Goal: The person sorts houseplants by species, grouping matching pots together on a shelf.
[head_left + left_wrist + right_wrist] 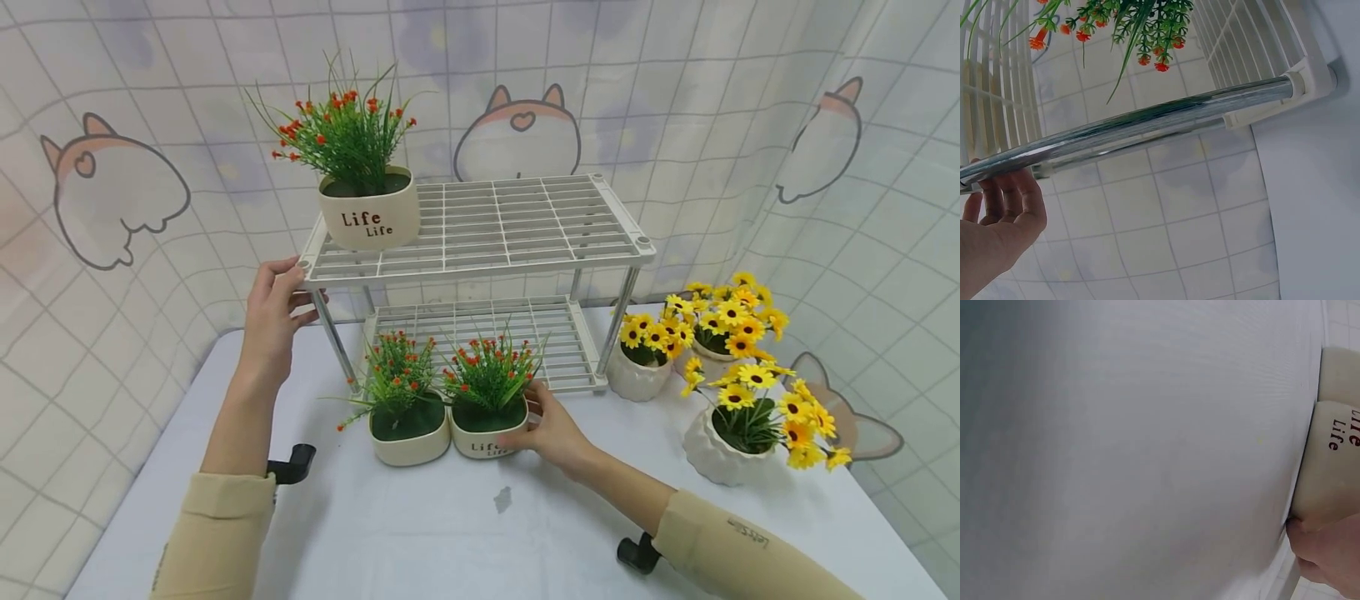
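My left hand (277, 304) grips the upper left front corner of a white two-tier wire rack (525, 265); in the left wrist view its fingers (1013, 194) curl by the metal post (1147, 122). With thumb in front and fingers behind, my right hand (551, 429) holds the right end of a cream flowerpot (468, 444) marked "Life", planted with red flowers (491, 367). A matching pot (411, 447) sits against its left side on the table. The right wrist view catches the held pot (1329, 469) low at the tabletop. Another such pot (375, 218) stands on the rack's top left.
To the right of the rack, several white pots hold yellow flowers; the nearest one (723, 454) stands toward the front right. The rack's lower shelf (558, 337) lies behind the two red-flowered pots. A grid-patterned curtain (675, 125) hangs behind the table (420, 533).
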Motion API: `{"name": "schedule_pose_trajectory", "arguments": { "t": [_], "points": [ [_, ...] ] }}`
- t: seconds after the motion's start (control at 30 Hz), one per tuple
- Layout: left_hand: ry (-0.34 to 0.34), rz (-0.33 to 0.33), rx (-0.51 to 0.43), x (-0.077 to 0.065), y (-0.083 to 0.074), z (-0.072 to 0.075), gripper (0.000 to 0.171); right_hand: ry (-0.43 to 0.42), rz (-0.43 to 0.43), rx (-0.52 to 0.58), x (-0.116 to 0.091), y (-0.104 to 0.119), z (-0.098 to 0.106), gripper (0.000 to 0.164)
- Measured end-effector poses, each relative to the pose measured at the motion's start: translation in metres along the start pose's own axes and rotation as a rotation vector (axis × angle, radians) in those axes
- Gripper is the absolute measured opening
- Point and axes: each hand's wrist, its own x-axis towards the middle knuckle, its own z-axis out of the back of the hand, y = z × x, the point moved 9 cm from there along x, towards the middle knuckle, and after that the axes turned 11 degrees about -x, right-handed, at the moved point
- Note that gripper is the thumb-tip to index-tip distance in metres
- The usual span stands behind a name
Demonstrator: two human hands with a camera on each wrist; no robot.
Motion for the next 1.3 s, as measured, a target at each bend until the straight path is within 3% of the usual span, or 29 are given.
{"name": "schedule_pose_trajectory", "arguments": {
  "t": [0.93, 1.1, 1.3],
  "points": [
    [-0.005, -0.001, 0.022, -0.002, 0.001, 0.0, 0.028, 0.006, -0.003, -0.075, -0.003, -0.003, 0.009, 0.098],
    [-0.004, -0.001, 0.021, -0.001, 0.001, 0.0, 0.027, 0.012, -0.008, -0.111, -0.009, 0.001, 0.019, 0.098],
    [-0.008, 0.001, 0.02, -0.001, 0.001, 0.0, 0.027, 0.051, 0.01, -0.144, -0.024, 0.021, 0.038, 0.099]
  ]
}}
